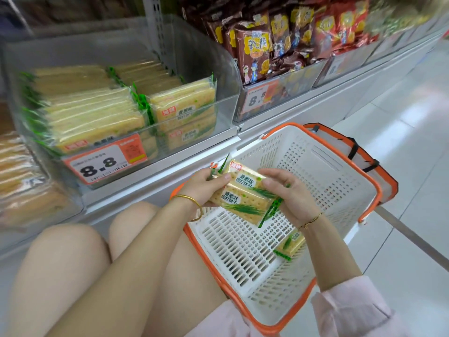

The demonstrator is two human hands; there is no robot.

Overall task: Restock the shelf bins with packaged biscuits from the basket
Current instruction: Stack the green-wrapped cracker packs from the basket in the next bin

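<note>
Here, the left hand [206, 188] and right hand [291, 200] both grip two biscuit packs [239, 201] above the white basket [340, 181]; one more pack [292, 244] lies inside.

Both forearms reach forward over the basket [323, 166], and the 2 hands meet above its left side. The left hand [206, 188] and right hand [290, 198] curl round opposite ends of stacked biscuit packets [243, 193], left thumb on top. Bare knees lie left of the basket.

Pink sleeves [349, 310], gold bangle [192, 203], thin bracelet [311, 221].
</note>
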